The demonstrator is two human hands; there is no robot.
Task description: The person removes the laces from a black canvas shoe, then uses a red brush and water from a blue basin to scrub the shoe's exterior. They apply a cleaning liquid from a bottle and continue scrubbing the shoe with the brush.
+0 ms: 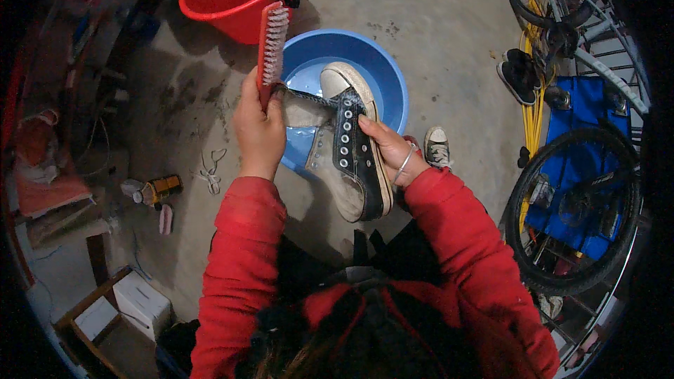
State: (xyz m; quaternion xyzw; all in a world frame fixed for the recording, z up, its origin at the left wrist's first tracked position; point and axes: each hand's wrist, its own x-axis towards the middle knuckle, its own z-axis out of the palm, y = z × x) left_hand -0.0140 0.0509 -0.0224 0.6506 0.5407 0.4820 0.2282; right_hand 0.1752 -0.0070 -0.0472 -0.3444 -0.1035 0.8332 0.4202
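My left hand is closed around the handle of a red scrubbing brush. Its white bristles face right, and its head points away from me. A black canvas sneaker with white toe cap, pale lining and unlaced metal eyelets is gripped at its side by my right hand. Its tongue is pulled out leftward as far as my left thumb; whether the thumb pinches it is hard to tell. Beneath the sneaker stands a blue plastic basin with water inside, partly hidden by the shoe.
A red bucket stands beyond the basin. Another laced sneaker is on the concrete floor to the right. White laces and a yellow-labelled bottle lie left. A bicycle wheel and black shoes line the right.
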